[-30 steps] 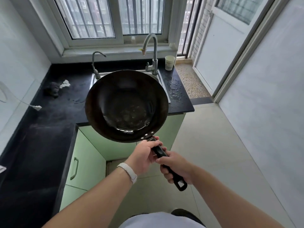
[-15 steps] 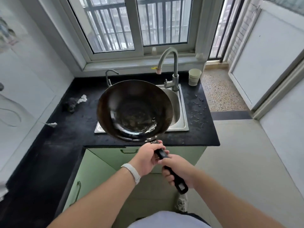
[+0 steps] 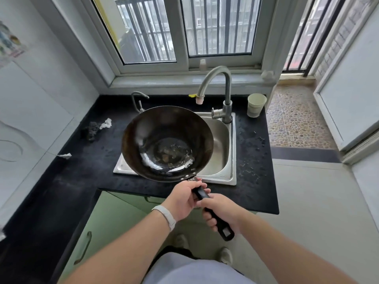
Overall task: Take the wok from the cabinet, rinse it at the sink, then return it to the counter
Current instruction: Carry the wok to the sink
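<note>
Two-handed grip: left hand point(image 3: 183, 198) and right hand point(image 3: 222, 211) both clamping the big dark round steel wok's point(image 3: 167, 143) black handle point(image 3: 213, 212).
Wok's hovering over the stainless sink point(image 3: 223, 140), so probably heading into the rinse; next it's needing lowering under the curved steel tap point(image 3: 215, 87).

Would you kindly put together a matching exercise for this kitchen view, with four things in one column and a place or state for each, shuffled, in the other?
Things:
1. wok
2. cup
3. faucet
4. dark scrubber

Places or states:
A. stands on the counter right of the sink
B. held above the sink by the handle, in the left hand and right hand
C. lies on the counter left of the sink
D. arches over the sink, no water running

Pairs: 1-B, 2-A, 3-D, 4-C
</note>
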`<state>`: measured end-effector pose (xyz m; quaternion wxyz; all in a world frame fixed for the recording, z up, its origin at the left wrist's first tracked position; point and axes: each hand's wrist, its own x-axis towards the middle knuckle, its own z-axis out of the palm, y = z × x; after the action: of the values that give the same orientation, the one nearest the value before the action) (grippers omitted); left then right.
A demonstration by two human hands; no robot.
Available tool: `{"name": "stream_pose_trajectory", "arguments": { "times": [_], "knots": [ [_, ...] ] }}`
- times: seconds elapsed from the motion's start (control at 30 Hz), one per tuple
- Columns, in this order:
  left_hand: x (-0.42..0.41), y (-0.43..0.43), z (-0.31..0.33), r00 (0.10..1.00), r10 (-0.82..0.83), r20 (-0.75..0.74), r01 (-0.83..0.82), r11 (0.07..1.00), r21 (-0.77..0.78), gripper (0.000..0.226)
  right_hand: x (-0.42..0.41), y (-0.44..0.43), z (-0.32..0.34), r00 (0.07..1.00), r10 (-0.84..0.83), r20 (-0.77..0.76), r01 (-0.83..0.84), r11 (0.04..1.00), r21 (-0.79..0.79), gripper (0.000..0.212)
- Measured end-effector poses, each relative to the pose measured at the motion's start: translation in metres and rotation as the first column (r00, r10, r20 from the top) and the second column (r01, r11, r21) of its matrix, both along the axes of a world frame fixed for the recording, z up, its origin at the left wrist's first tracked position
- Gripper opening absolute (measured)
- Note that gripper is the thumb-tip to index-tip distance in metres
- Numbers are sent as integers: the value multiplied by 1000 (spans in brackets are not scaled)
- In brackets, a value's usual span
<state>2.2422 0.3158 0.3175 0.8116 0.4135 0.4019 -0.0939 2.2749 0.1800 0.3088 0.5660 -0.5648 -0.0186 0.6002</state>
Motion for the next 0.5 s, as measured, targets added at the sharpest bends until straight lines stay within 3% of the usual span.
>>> {"name": "stream_pose_trajectory", "arguments": {
  "times": [0.33, 0.5],
  "knots": [
    [45, 23, -15, 998, -63, -25, 61, 996, -72, 11, 42, 21, -8, 997, -55, -62, 51, 996, -72, 3],
    [64, 52, -35, 988, -157, -16, 155, 985, -75, 20, 57, 48, -12, 993, -95, -66, 85, 986, -141, 10]
  ]
}}
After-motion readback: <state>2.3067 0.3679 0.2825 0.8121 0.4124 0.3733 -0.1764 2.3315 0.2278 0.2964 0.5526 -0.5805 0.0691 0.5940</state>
